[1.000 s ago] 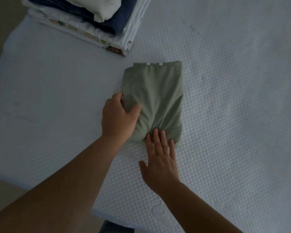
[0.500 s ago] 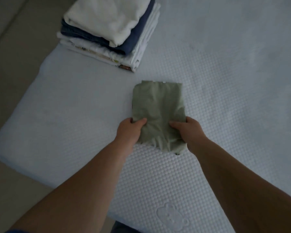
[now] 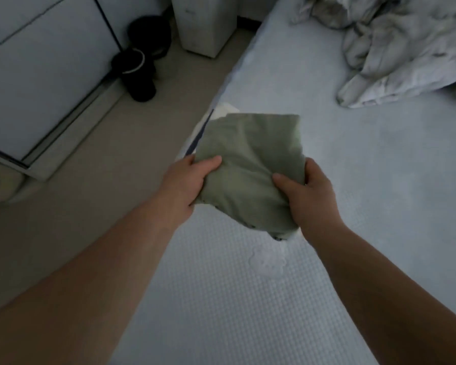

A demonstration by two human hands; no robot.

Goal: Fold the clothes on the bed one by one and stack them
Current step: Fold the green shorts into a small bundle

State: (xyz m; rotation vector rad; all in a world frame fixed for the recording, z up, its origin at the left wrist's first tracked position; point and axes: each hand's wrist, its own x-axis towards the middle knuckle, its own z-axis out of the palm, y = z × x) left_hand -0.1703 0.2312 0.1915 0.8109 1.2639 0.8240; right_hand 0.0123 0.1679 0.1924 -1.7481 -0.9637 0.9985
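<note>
A folded pale green garment [image 3: 250, 164] hangs in the air above the bed's left edge. My left hand [image 3: 187, 183] grips its near left side with the thumb on top. My right hand [image 3: 306, 196] grips its near right side, thumb on top too. Behind the garment, only a white corner and a dark blue edge of the stack of folded clothes [image 3: 223, 113] show; the rest of the stack is hidden. The bed [image 3: 248, 299] has a pale textured cover.
A crumpled grey duvet [image 3: 395, 48] lies at the bed's far right. Left of the bed is beige floor [image 3: 116, 154] with a dark round object [image 3: 137, 72], a white cabinet [image 3: 37, 75] and a white box [image 3: 203, 22].
Both hands went from pressing the green garment flat to gripping its near edge, then lifted it off the bed and carried it left over the stack. The view swung upward.
</note>
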